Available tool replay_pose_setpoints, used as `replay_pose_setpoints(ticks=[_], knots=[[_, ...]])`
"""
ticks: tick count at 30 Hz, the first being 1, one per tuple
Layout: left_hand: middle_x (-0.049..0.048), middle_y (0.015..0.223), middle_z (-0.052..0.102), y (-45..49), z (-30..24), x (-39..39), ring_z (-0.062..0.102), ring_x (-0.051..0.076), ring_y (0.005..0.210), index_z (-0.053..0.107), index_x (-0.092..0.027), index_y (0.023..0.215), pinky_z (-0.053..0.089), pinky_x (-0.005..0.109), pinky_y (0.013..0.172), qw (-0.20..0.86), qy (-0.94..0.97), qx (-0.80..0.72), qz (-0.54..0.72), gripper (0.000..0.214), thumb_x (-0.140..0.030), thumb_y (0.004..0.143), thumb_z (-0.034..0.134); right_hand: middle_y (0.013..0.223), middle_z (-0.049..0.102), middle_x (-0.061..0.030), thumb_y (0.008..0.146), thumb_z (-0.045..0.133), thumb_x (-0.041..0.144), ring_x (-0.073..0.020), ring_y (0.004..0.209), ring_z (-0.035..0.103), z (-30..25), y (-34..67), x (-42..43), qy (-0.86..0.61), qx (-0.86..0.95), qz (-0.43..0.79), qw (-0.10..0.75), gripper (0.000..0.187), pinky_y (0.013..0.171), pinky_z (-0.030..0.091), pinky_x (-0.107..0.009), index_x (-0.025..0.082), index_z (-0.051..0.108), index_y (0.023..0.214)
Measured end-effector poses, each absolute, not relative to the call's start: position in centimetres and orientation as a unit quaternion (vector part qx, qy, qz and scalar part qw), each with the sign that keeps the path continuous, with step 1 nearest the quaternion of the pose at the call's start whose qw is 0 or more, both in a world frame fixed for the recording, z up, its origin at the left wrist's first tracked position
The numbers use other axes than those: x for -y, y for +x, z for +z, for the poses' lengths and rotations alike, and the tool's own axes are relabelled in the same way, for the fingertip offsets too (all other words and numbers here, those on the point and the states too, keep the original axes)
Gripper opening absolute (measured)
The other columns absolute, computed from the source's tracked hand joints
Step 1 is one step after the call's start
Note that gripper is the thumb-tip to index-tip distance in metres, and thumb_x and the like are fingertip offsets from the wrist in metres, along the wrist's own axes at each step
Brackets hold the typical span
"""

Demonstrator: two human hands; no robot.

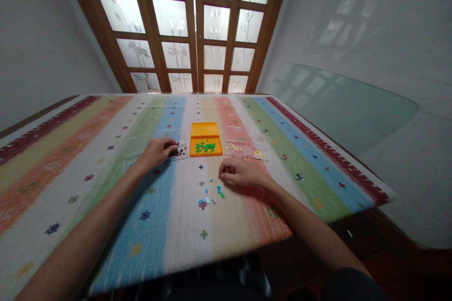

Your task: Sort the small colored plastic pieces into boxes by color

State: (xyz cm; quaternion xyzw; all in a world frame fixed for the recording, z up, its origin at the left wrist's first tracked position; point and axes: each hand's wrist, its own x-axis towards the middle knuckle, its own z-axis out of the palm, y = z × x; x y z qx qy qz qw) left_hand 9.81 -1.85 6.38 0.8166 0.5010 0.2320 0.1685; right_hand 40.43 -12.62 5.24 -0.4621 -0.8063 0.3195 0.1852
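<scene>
My left hand reaches into a clear plastic box of small dark brown pieces, its fingers bent together at the tips; whatever they pinch is too small to make out. Resting on the cloth, my right hand has its fingers curled in, and anything inside is hidden. Just left of it and nearer to me lie several loose toy bricks: a blue brick, a green brick and some light blue bricks. Beyond and between both hands stands an open orange case with many green bricks in its front half.
Right of the orange case sit a clear box of cream pieces and a smaller clear box with yellow and white pieces. Another clear box is partly behind my left wrist. A striped tablecloth covers the table.
</scene>
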Motion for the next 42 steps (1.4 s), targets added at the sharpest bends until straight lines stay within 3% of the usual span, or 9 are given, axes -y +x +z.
replay_pose_setpoints(ticks=[8,14,18,22,26,30,36,42], knots=[[0.0081,0.085,0.079,9.9,5.8,1.5,0.071,0.024,0.079,0.077,-0.020,0.086,0.051,0.032,0.073,0.159,0.819,-0.504,0.224,0.024,-0.030,0.084,0.056,0.079,0.065,-0.0024,0.080,0.060,0.006,-0.0134,0.067,0.055,5.5,40.4,12.8,-0.459,0.808,0.315,0.191,0.013,0.061,0.043,-0.026,0.018,0.066,0.083],[0.0085,0.095,0.078,9.3,6.6,1.9,0.071,0.026,0.088,0.077,-0.018,0.100,0.053,0.036,0.083,0.150,0.812,-0.507,0.248,0.029,-0.027,0.084,0.054,0.078,0.065,-0.0017,0.080,0.062,0.007,-0.0134,0.067,0.055,5.3,40.6,12.7,-0.456,0.811,0.310,0.195,0.013,0.061,0.043,-0.025,0.019,0.065,0.082],[0.0080,0.096,0.076,9.5,7.9,4.1,0.068,0.022,0.080,0.075,-0.018,0.105,0.053,0.035,0.082,0.124,0.826,-0.481,0.265,0.029,-0.032,0.088,0.055,0.079,0.065,-0.0017,0.082,0.062,0.008,-0.0141,0.068,0.056,5.3,40.6,12.6,-0.459,0.809,0.311,0.194,0.012,0.062,0.045,-0.026,0.020,0.065,0.083],[0.0070,0.101,0.075,10.5,8.3,8.2,0.066,0.018,0.081,0.073,-0.020,0.108,0.053,0.030,0.074,0.176,0.871,-0.389,0.245,0.029,-0.035,0.093,0.053,0.081,0.066,-0.0022,0.081,0.062,0.008,-0.0145,0.070,0.057,5.3,40.6,12.6,-0.462,0.810,0.306,0.191,0.013,0.064,0.046,-0.027,0.020,0.066,0.083],[0.0074,0.104,0.071,11.8,7.4,12.9,0.066,0.017,0.089,0.072,-0.021,0.111,0.053,0.032,0.082,0.244,0.907,-0.287,0.191,0.026,-0.028,0.095,0.054,0.081,0.066,-0.0024,0.081,0.063,0.009,-0.0145,0.070,0.057,5.3,40.6,12.6,-0.462,0.814,0.296,0.191,0.012,0.064,0.045,-0.027,0.020,0.066,0.083],[0.0073,0.100,0.067,13.1,6.2,15.7,0.063,0.019,0.094,0.071,-0.021,0.107,0.052,0.033,0.084,0.266,0.919,-0.251,0.150,0.021,-0.025,0.096,0.054,0.080,0.066,-0.0024,0.081,0.062,0.009,-0.0145,0.070,0.057,5.0,40.6,12.6,-0.460,0.815,0.297,0.190,0.011,0.065,0.045,-0.027,0.019,0.067,0.084],[0.0067,0.094,0.061,14.4,4.7,16.4,0.059,0.020,0.088,0.066,-0.018,0.094,0.051,0.033,0.079,0.212,0.926,-0.280,0.140,0.012,-0.021,0.093,0.055,0.080,0.066,-0.0019,0.081,0.062,0.009,-0.0138,0.069,0.056,4.9,40.7,12.5,-0.457,0.814,0.299,0.197,0.011,0.063,0.044,-0.026,0.019,0.067,0.085],[0.0065,0.093,0.060,14.9,4.2,16.1,0.058,0.021,0.088,0.063,-0.018,0.093,0.050,0.036,0.080,0.183,0.925,-0.305,0.133,0.010,-0.023,0.092,0.055,0.079,0.066,-0.0013,0.081,0.062,0.009,-0.0133,0.068,0.055,4.8,40.6,12.5,-0.452,0.817,0.296,0.203,0.011,0.063,0.043,-0.025,0.018,0.068,0.084]])
